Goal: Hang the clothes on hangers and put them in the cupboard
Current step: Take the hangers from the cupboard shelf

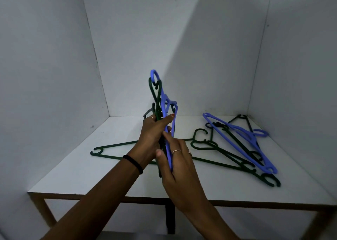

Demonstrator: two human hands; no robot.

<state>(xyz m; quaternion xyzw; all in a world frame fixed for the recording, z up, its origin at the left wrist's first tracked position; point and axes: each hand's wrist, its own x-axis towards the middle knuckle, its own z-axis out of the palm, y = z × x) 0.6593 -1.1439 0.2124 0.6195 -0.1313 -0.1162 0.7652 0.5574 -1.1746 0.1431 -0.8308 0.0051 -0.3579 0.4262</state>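
walls (54, 57): plain white, met at a back corner | shelf (91, 167): white top, wood-edged front | light: right side shadowed

Loose hangers (237, 148) across shelf (73, 167)

Smooth matt plastic, by the look: blue hanger (168, 116) and dark green hangers (226, 157) toward 3 o'clock. Smooth white laminate on shelf (76, 167), raw wood-toned edge at 6 o'clock.
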